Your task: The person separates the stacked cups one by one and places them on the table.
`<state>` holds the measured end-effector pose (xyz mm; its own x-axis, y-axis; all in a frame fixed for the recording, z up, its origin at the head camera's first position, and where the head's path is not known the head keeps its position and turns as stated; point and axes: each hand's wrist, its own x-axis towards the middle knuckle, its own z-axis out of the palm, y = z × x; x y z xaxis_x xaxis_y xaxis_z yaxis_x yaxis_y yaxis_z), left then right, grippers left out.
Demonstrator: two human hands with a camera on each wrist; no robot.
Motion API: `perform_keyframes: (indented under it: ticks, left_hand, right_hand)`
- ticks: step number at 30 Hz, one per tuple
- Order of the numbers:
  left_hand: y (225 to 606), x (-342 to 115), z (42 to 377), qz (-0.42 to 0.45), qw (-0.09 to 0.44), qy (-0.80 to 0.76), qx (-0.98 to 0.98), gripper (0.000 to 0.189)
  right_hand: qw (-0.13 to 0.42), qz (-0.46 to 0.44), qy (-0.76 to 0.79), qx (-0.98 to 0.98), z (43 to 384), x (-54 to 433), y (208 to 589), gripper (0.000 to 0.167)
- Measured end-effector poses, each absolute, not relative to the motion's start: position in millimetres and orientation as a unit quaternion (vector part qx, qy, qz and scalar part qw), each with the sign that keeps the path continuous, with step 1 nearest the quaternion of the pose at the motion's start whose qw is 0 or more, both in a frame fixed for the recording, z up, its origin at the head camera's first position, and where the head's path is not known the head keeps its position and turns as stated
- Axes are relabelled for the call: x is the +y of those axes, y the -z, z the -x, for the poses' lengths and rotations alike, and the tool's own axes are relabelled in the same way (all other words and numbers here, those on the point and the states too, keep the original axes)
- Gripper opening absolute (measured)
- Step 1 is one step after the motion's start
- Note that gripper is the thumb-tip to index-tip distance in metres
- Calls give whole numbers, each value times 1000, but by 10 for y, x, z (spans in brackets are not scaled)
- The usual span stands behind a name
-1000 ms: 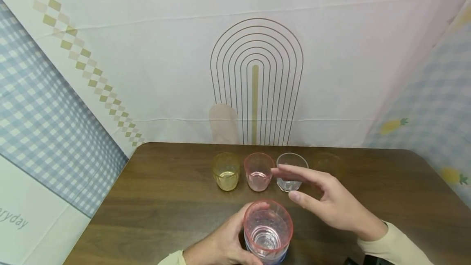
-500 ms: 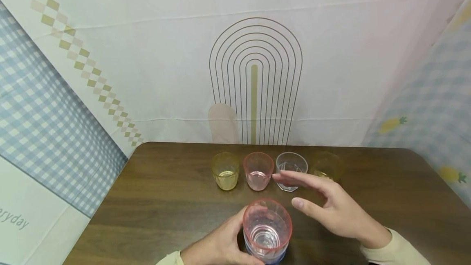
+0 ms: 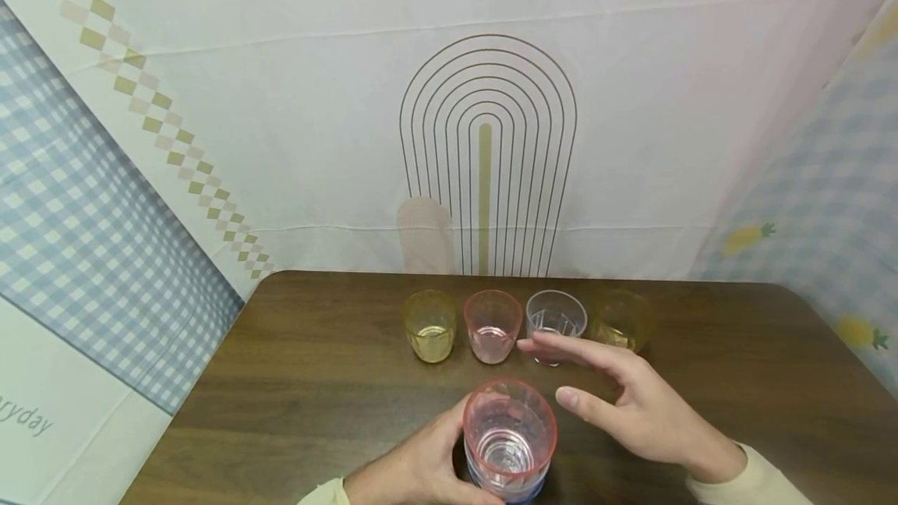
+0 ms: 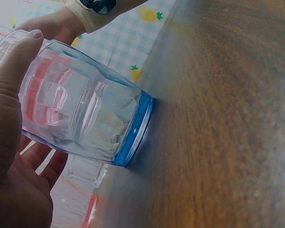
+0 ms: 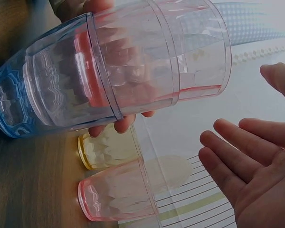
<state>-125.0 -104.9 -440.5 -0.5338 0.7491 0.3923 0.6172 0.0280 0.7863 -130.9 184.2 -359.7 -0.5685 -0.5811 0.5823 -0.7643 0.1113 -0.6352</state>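
Note:
In the head view my left hand [image 3: 431, 454] grips a stack of nested tumblers near the table's front, its fingers and thumb around the side. A pink-rimmed tumbler [image 3: 510, 396] is on top. In the right wrist view a clear tumbler sits below it, inside a blue-based tumbler [image 5: 12, 102] that stands on the table. My right hand [image 3: 631, 407] hovers to the right of the stack with straight, spread fingers, holding nothing. Its fingertips partly cover a clear tumbler [image 3: 556, 310] behind it in the head view.
Along the back of the brown wooden table [image 3: 316, 388] stand a yellow tumbler [image 3: 431, 337], a pink tumbler [image 3: 493, 337], the clear one, and a faint amber tumbler [image 3: 620, 314] in a row. A patterned cloth [image 3: 316, 139] hangs behind the table.
My right hand has drifted slightly down and toward me, uncovering more of the amber tumbler. My left hand and the stack have stayed practically still.

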Motion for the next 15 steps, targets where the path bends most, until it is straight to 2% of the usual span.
perform_keyframes:
  ticks: [10,15]
  left_hand:
    - [4408,-1044,1230,-450,113,-540,702,106]
    - [4418,-1050,1238,-451,107,-537,704,106]
  right_hand:
    - [84,-453,-482,-746,1266,1832,3602,66]
    - [81,-455,-482,-744,1259,1827,3616,66]
